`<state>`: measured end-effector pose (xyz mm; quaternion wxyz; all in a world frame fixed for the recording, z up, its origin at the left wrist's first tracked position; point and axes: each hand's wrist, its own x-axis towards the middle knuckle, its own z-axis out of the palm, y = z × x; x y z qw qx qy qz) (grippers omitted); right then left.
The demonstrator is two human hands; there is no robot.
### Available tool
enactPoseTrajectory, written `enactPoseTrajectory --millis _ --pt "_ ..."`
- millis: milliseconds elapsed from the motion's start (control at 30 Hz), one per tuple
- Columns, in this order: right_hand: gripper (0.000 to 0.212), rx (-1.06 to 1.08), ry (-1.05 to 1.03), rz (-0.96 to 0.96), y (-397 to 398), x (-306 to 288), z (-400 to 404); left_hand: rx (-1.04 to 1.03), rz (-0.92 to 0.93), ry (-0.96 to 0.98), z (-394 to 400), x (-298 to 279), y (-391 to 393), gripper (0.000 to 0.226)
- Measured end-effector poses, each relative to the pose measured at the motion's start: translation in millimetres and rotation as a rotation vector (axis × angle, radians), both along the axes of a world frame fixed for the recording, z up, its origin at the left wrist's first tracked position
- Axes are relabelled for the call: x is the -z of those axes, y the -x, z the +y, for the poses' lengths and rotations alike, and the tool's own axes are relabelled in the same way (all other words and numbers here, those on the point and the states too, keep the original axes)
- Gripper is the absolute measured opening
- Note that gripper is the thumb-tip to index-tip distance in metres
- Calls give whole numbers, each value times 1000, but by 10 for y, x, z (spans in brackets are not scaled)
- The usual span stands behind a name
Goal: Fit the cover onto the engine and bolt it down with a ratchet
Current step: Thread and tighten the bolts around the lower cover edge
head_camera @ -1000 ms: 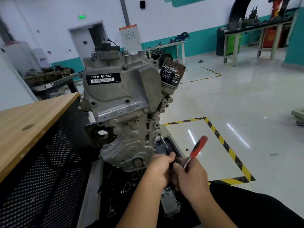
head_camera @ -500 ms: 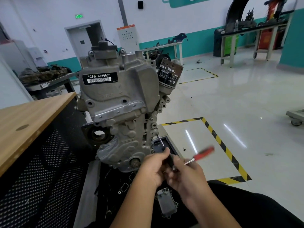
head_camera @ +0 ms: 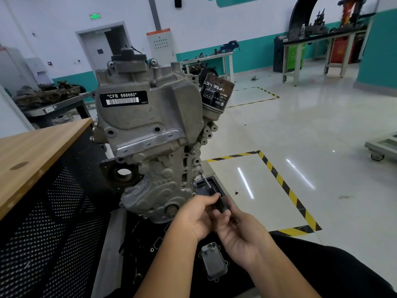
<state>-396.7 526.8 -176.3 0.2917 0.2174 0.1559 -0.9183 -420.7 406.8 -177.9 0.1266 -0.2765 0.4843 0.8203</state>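
Note:
The grey engine (head_camera: 150, 130) stands upright on a stand, with a label plate near its top. A lighter silver cover (head_camera: 148, 196) sits on its lower front. A thin extension bar (head_camera: 205, 180) runs from a bolt point on the engine's lower right edge down to the black ratchet head (head_camera: 222, 204). My left hand (head_camera: 196, 219) pinches that head from the left. My right hand (head_camera: 242, 238) is closed around the ratchet just below it, and the red handle is hidden behind this hand. A small dark grey cover part (head_camera: 214, 262) lies loose below my hands.
A wooden bench top (head_camera: 32, 155) with a black perforated side panel stands at the left. A black oil filter (head_camera: 217, 93) sticks out at the engine's upper right. Loose gaskets (head_camera: 158, 243) lie under the engine. Yellow-black floor tape (head_camera: 285, 188) marks the glossy floor at the right.
The ratchet's red handle swung from pointing up and right, down past level, and is now out of sight behind my right hand. My left hand stayed on the ratchet head.

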Motion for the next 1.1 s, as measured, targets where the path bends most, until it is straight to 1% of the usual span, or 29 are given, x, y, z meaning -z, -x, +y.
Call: enactPoseTrajectory --millis 33,67,133,167,200,233,267,300,333,367,400,433,467,533,567,600,667,700,733,767,800,833,900,933,967,1000,1033,1067,1100 --pt "20 7 -38 14 5 -2 6 -9 8 21 1 1 -1 16" --pt "17 -13 -204 128 12 11 4 -14 19 66 22 6 4 13" --pt "7 -15 -784 431 24 94 6 -36 43 169 74 49 29 11" --pt "6 9 -1037 580 37 128 6 -51 49 191 95 65 37 9" --pt "10 32 -1154 635 58 153 -11 -58 48 190 105 66 37 9" --pt "10 55 -1163 652 61 181 -25 -51 36 174 104 54 29 12" --pt "7 52 -1022 581 51 171 -24 -35 19 146 94 34 19 16" --pt "9 13 -795 455 32 128 -20 -23 -1 109 76 16 6 20" --pt "15 -33 -484 306 5 64 -17 -18 -12 69 55 1 -2 22" --pt "20 -46 -244 171 1 24 -10 -16 -16 47 36 -5 -8 24" --pt "22 -39 -151 114 11 12 1 -13 -9 50 30 -8 -7 25" --pt "21 -21 -224 155 24 29 6 -11 4 79 33 -2 0 25" --pt "18 -8 -422 271 49 63 11 -16 20 114 51 6 5 23" --pt "11 101 -837 442 90 116 14 -54 45 178 89 46 28 19" --pt "13 99 -875 524 111 131 -40 -76 46 194 97 60 35 19" --pt "15 128 -797 494 137 157 -67 -81 37 184 96 62 34 20" --pt "6 71 -562 338 83 147 -47 -45 5 104 67 37 28 23" --pt "8 -1 -406 304 30 102 -42 -30 -1 54 43 24 28 23" --pt "14 -25 -222 232 -18 37 -34 -26 -1 13 20 5 20 22" --pt "17 -18 -107 138 -18 9 -14 -29 -2 -4 3 -5 16 20" --pt "18 -27 -130 130 -9 -4 -4 -33 2 -2 5 -7 11 19" --pt "15 -45 -292 221 -4 -3 -1 -43 10 21 18 4 13 19" --pt "5 -2 -817 460 10 68 -6 -90 37 86 82 28 20 16" --pt "11 63 -1032 564 21 115 -16 -122 48 110 113 53 31 13" --pt "20 97 -1161 633 41 138 -54 -141 54 127 135 75 42 12" --pt "26 124 -1173 653 49 154 -113 -140 51 127 150 89 47 13" --pt "26 152 -1104 601 55 180 -148 -121 38 115 154 91 45 14" --pt "18 183 -1043 553 19 227 -129 -91 21 89 150 71 32 17" --pt "8 212 -970 463 19 249 -102 -68 4 62 131 53 24 20"
